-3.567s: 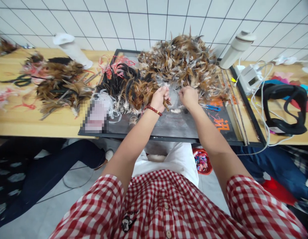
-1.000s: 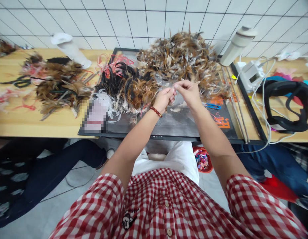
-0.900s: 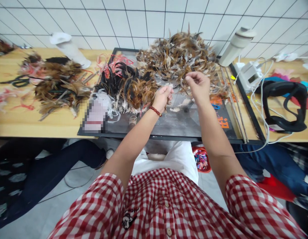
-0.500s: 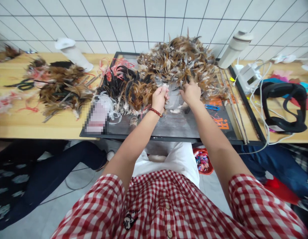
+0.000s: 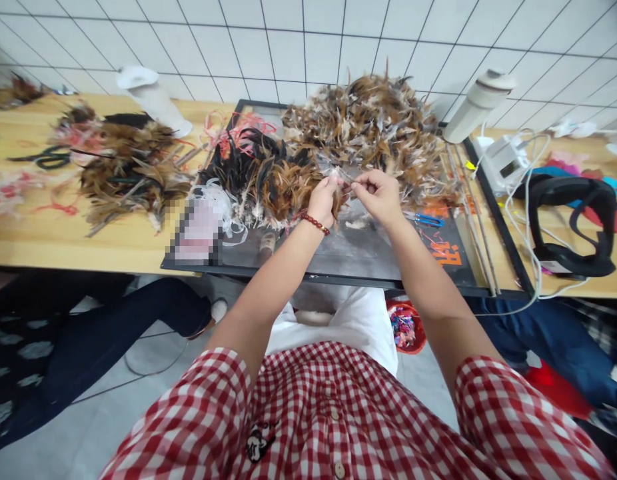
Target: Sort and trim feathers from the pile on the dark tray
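Observation:
My left hand [image 5: 323,200], with a red bead bracelet on its wrist, is closed in a pinch with whitish fluff showing at the fingertips. Close by on the right, my right hand [image 5: 381,197] pinches a thin dark feather [image 5: 345,185] that spans the small gap between both hands. Behind them rises a large heap of brown and white feathers [image 5: 363,127]. A bunch of black and brown feathers [image 5: 268,180] lies just left of my left hand. Both hands are above a dark framed board [image 5: 338,257].
Blue thread snips [image 5: 426,219] and thin sticks [image 5: 471,220] lie on the right, beside a white bottle [image 5: 478,107] and a black headset [image 5: 571,220]. Left are another feather pile [image 5: 128,167], scissors [image 5: 51,158] and white ribbon [image 5: 216,203]. People sit on both sides.
My right hand has come away from the big feather heap, moving toward my left hand with a feather pinched in its fingers. My left hand stays nearly in place; the view shifts slightly.

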